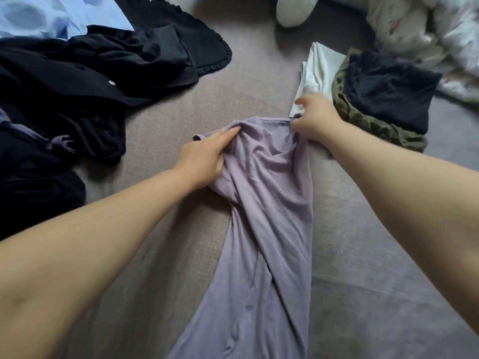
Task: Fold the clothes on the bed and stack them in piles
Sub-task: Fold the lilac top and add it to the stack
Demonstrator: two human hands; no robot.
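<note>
The lilac garment (261,216) lies stretched down the middle of the grey bed (363,255), running from the bottom edge of the view up to a bunched top end between the two hands. The left hand (204,156) grips that top end at its left corner, fingers (228,133) curled into a gathered fold of cloth. The right hand (315,117) pinches the top right corner, its fingers closed on the hem there, knuckles toward the camera. Just beyond the right hand lies a folded white piece (318,71), and touching its right side is a pile with a dark navy folded item (386,89) on top of an olive patterned one (373,125). Over on the left there's a loose heap of black clothes (85,81) spread wide, with a light blue garment (51,14) at the top corner and a bit of purple-grey fabric (39,138) poking out of the heap. At the far right, a rumpled pale floral duvet (435,35).
</note>
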